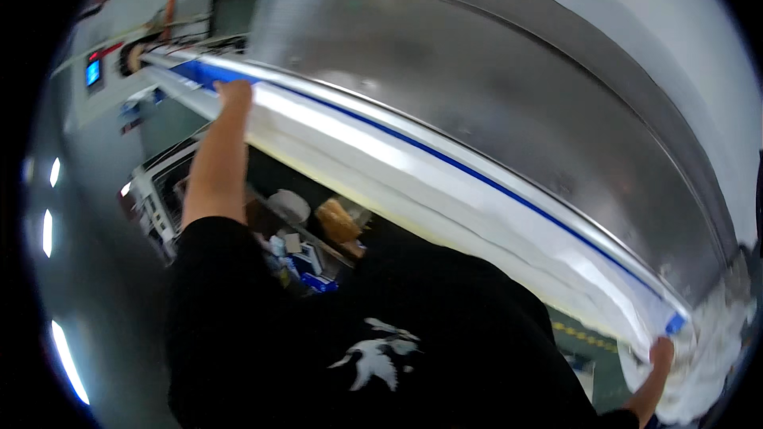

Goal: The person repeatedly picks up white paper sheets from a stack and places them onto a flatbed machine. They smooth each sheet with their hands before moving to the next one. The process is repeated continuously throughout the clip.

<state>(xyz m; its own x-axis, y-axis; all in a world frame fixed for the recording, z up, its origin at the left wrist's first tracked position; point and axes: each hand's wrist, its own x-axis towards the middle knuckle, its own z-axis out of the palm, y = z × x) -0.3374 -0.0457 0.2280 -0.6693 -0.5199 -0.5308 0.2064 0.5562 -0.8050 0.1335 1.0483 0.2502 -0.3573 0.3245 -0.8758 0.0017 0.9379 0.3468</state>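
Note:
A long white cloth [445, 183] is stretched lengthwise along the front of a big machine. My left hand [235, 94] is closed at its far-left end, beside a blue strip [199, 73] on the machine's front ledge. At the lower right, my right hand [661, 351] grips the cloth's other end, close to a small blue patch [675, 323]. Both arms are spread wide. The cloth's near edge hangs in front of my body, with a few folds along it. My fingertips are too blurred to make out in detail.
Beyond the ledge rises a broad metal cover [477, 87]. Crumpled white cloth [707, 349] is heaped at the right end. A lit control screen [94, 71] stands at the left. Under the cloth are a white tub [288, 206], a brown package [338, 221] and assorted small items.

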